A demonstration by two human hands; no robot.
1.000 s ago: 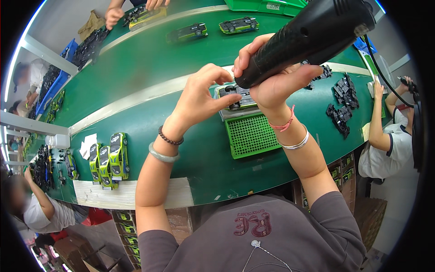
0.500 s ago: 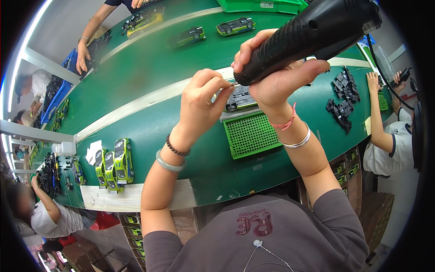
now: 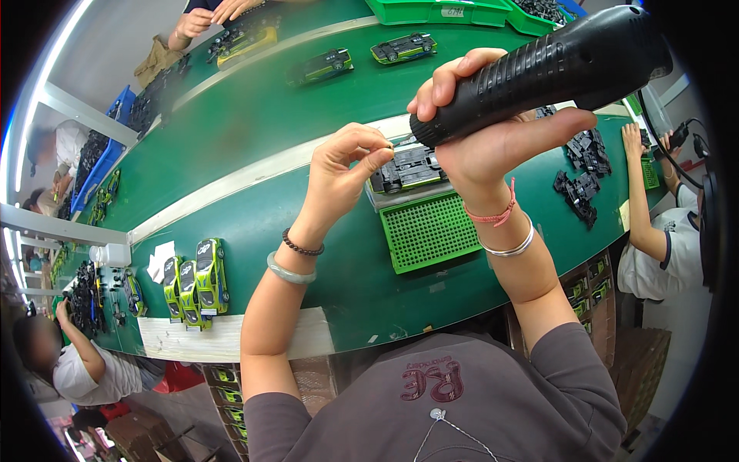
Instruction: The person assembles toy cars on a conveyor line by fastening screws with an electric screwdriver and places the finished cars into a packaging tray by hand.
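My right hand (image 3: 493, 154) is closed around a thick black electric screwdriver (image 3: 550, 71), held tilted with its narrower end toward my left hand. Thumb and forefinger of my left hand (image 3: 339, 169) pinch together beside that end; whatever small piece they hold is too tiny to make out. Just under both hands lies an upturned toy car (image 3: 412, 169), its black underside showing and a yellow-green edge below. My right hand and the tool hide part of it. A green perforated basket (image 3: 427, 235) sits on the near side of the car.
Finished-looking toy cars (image 3: 209, 277) stand at the left. Black chassis parts (image 3: 577, 192) are heaped at the right. Upturned cars (image 3: 404, 48) rest beyond the pale strip, with green bins (image 3: 439, 11) farther back. Co-workers sit around, one's arm (image 3: 647, 223) at the right.
My right hand and the screwdriver have shifted slightly right, away from my left fingers, uncovering more of the upturned car. Across the table, a co-worker's hands have drawn together.
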